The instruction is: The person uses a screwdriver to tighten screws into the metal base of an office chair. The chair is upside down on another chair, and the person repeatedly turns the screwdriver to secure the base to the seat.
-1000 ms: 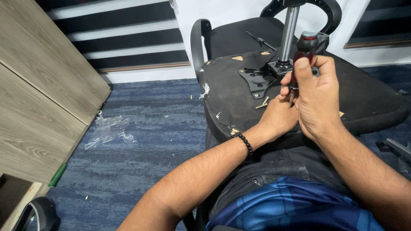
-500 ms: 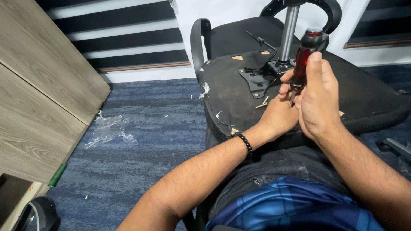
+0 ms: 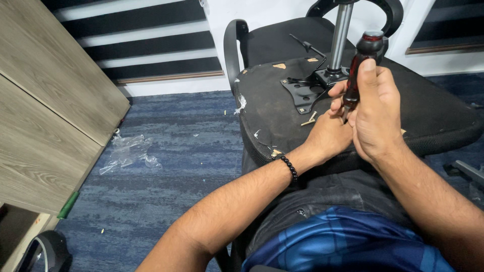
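screwdriver (image 3: 360, 68): red-and-black handle standing upright, tip hidden | right hand (image 3: 375, 113): gripping the handle | left hand (image 3: 330, 133): pinching near the tip, contents hidden | upturned chair seat (image 3: 282, 116): lying beneath

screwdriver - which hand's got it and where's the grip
The right hand holds the red-and-black screwdriver around the lower part of its handle. The left hand sits at the hidden tip end; whether it grips anything cannot be told.

Upturned chair seat (image 3: 282, 108) bears metal plate (image 3: 302, 93), loose screws (image 3: 309, 120).
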